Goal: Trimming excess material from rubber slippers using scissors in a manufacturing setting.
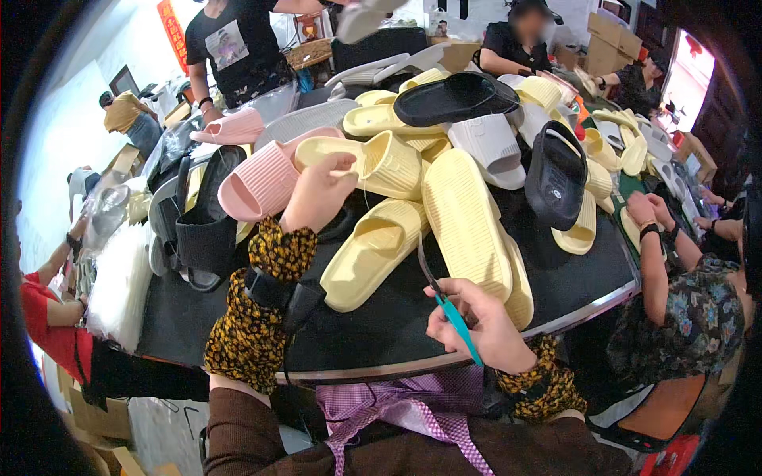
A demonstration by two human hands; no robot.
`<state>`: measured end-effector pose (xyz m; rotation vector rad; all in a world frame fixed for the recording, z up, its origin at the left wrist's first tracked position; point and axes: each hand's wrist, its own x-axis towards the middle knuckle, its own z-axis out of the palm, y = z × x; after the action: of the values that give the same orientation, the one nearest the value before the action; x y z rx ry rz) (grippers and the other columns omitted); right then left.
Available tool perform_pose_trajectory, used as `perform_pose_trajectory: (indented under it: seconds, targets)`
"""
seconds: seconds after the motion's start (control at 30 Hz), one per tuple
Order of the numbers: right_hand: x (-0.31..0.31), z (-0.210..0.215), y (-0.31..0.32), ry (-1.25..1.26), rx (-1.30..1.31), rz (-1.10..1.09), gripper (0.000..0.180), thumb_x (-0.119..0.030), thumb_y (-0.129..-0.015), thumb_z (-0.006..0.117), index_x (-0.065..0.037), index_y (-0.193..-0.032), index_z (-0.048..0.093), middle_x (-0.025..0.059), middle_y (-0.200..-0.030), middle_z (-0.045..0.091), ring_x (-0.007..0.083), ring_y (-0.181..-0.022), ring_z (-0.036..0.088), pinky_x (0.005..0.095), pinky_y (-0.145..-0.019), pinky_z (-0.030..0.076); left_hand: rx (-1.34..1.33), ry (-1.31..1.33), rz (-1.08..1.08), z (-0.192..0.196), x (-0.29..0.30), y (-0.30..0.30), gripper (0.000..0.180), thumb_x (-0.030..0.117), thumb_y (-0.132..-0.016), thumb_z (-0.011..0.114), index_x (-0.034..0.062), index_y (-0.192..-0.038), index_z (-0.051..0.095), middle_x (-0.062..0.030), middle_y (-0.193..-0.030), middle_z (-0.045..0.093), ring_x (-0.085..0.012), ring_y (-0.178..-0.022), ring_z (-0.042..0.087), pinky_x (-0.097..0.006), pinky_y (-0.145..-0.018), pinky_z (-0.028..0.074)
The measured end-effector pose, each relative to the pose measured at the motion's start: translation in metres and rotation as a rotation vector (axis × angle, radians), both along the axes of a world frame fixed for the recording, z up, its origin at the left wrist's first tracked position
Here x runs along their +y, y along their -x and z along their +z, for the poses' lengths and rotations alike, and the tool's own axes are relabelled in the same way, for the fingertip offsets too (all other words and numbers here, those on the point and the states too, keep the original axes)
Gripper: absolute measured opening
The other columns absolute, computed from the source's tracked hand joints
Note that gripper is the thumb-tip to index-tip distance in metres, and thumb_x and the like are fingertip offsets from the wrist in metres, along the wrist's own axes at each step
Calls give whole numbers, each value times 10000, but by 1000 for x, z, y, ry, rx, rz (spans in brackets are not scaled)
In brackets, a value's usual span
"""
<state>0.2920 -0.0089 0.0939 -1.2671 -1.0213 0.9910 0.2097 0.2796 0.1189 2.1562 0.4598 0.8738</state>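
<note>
My left hand (pixel 324 189) is closed at the near edge of a yellow ribbed slide slipper (pixel 393 165) that lies on the pile. Its fingertips are partly turned out of sight. Between the fingers of my right hand (pixel 488 321) is a teal-handled tool (pixel 458 325) with a thin, curved metal end pointing away from me. That metal end is beside a yellow slipper (pixel 361 266) with its open heel toward me. Just right of it, another yellow slipper (pixel 468 218) shows its ridged sole. A pink slipper (pixel 258 186) sits left of my left hand.
Black slippers (pixel 559 174), a white slipper (pixel 488 147) and several others are heaped across the black table (pixel 389 337). Clear plastic bags (pixel 119 285) are stacked at the left. Co-workers sit and stand around the table, one (pixel 683 309) close on my right.
</note>
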Motion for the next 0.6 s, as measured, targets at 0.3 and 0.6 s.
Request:
perform_pose_trajectory:
  seconds: [0.3, 0.6]
  targets:
    - [25, -12, -26, 37, -92, -217, 451, -56, -819, 591, -17, -1235, 423, 60, -824, 584, 74, -578, 530, 185, -501, 440, 209, 121, 3, -25, -18, 36, 396, 48, -827, 586, -60, -1191, 474, -121, -1063, 578, -114, -817, 608, -245, -728, 488]
    - [17, -12, -30, 48, -43, -363, 419, -51, -838, 579, -10, -1225, 423, 58, -808, 580, 73, -590, 532, 204, -510, 464, 69, 79, -43, -25, -5, 43, 416, 27, -845, 561, -72, -1228, 431, -138, -1135, 543, -114, -859, 587, -240, -764, 483]
